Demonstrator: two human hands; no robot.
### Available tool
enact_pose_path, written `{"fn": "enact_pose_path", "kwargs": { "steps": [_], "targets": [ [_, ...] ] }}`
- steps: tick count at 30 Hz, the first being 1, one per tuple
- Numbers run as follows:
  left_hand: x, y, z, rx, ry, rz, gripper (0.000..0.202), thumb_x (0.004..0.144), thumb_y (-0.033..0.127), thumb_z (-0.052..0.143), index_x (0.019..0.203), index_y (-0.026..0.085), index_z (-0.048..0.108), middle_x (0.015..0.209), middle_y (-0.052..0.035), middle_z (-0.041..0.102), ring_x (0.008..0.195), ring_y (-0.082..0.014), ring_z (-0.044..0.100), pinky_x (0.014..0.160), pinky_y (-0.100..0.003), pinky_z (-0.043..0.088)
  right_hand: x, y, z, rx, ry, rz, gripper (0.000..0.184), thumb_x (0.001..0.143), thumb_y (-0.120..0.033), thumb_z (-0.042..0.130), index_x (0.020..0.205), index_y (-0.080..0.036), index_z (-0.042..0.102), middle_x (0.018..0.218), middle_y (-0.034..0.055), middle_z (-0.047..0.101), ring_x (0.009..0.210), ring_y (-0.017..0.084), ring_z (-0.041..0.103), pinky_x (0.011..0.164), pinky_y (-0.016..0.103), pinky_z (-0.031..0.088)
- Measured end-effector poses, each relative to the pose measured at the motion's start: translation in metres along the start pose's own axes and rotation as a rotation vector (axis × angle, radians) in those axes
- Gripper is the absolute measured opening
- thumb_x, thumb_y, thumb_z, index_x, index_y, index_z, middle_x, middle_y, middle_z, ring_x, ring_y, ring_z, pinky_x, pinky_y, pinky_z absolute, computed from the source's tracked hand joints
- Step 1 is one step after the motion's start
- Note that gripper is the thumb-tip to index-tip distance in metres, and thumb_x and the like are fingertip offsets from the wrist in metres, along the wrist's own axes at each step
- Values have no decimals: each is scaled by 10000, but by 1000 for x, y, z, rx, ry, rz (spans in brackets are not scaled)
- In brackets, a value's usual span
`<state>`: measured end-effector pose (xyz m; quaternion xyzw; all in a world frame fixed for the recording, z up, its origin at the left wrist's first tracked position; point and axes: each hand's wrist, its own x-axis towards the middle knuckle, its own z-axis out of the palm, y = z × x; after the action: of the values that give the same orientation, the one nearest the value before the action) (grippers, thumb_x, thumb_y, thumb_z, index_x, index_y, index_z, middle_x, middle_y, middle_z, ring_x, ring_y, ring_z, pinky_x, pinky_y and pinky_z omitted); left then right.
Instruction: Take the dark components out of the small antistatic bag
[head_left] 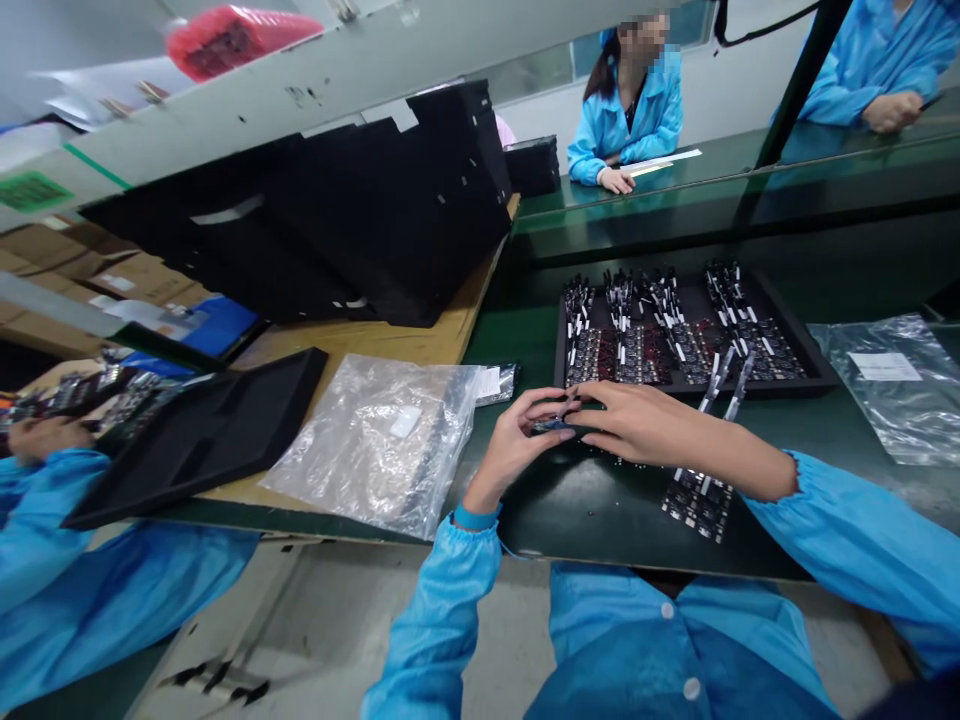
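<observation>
My left hand (512, 440) is closed on a small circuit board (551, 425), mostly hidden among the fingers, with a thin strip rising from it. From the other side, my right hand (626, 415) reaches in with its fingertips closed on the same piece. Just beyond the hands lies a black foam tray (814, 370) with rows of small circuit boards (637, 350) and their black cables with white tags. Under my right forearm, a few more boards (697, 503) with flat cables rest on the green table (600, 510). Tiny bits are scattered below my fingers.
A clear plastic bag (375, 440) lies to the left, another bag (892, 380) to the right. An empty black tray (202, 430) leans by a co-worker's sleeve (60, 540). Stacked black trays (337, 220) stand behind. Across the table sits a person (630, 120); a shelf beam (300, 90) crosses above.
</observation>
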<state>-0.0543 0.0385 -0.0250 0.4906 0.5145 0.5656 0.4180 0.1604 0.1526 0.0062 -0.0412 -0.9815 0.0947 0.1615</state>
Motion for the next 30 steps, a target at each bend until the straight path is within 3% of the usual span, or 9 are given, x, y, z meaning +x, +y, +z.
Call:
{"fn": "enact_pose_path", "kwargs": {
  "steps": [3, 6, 8, 11, 16, 22, 25, 28, 30],
  "targets": [
    [-4, 1, -8, -1, 39, 3, 556, 699, 80, 861, 1205, 166, 648, 1153, -151, 801, 1140, -374, 724, 984, -492, 537, -8, -4, -10, 9, 88, 1, 411, 1131, -249, 648, 1539, -207, 661, 1602, 191, 633, 1369, 334, 716, 1065, 483, 671],
    [-11, 2, -18, 2, 85, 9, 539, 712, 65, 854, 1194, 174, 642, 1144, -152, 804, 1116, -362, 738, 969, -475, 549, -22, -12, -11, 9, 102, 9, 269, 1161, -272, 577, 1353, -184, 744, 1358, 168, 730, 1130, 290, 766, 942, 432, 669],
    [-16, 2, -23, 4, 116, 16, 519, 718, 57, 849, 1180, 179, 644, 1134, -151, 807, 1086, -355, 751, 945, -464, 563, -33, -19, -1, 18, -17, -6, 180, 1143, -254, 609, 1162, -188, 776, 1159, 114, 764, 967, 259, 756, 846, 394, 650],
    [-22, 1, -28, 5, 155, 26, 516, 706, 51, 851, 1160, 187, 647, 1114, -146, 814, 1054, -354, 763, 926, -463, 573, -52, -29, 23, 19, -172, -36, 34, 1051, -206, 751, 1053, -192, 782, 1063, 81, 784, 930, 257, 757, 787, 365, 631],
    [-31, -3, -29, 28, 174, 7, 520, 696, 62, 861, 1157, 185, 653, 1104, -154, 818, 1070, -368, 757, 936, -483, 568, -68, -39, 53, -17, -188, -39, 57, 1052, -179, 737, 1013, -194, 777, 1019, 66, 786, 897, 248, 750, 791, 359, 621],
    [-42, -4, -26, 59, 144, -39, 477, 702, 88, 874, 1126, 183, 678, 1088, -158, 823, 1074, -379, 757, 935, -477, 574, -65, -30, 61, -135, -123, 55, 205, 974, -16, 659, 932, -187, 763, 946, 109, 777, 840, 280, 726, 771, 395, 606],
    [-46, -5, -21, 56, 136, -54, 423, 711, 110, 870, 1088, 179, 692, 1047, -156, 834, 1036, -386, 771, 931, -499, 573, -59, -25, 55, -106, -50, 124, 221, 1054, -129, 603, 1013, -269, 768, 1024, 98, 785, 899, 294, 742, 810, 427, 625],
    [-48, -7, -15, 36, 127, -68, 373, 728, 136, 859, 1064, 175, 700, 1005, -149, 843, 1006, -390, 780, 931, -514, 568, -45, -24, 47, 191, 63, 240, 158, 1103, -388, 627, 1207, -374, 744, 1181, 62, 795, 1035, 304, 764, 901, 467, 642],
    [-47, -9, -12, 20, 126, -74, 354, 748, 167, 847, 1071, 178, 704, 998, -144, 844, 998, -390, 781, 925, -510, 567, -30, -24, 43, 411, 87, 313, 251, 1062, -521, 689, 1254, -367, 734, 1163, 46, 800, 996, 292, 773, 864, 439, 634]
  ]
}}
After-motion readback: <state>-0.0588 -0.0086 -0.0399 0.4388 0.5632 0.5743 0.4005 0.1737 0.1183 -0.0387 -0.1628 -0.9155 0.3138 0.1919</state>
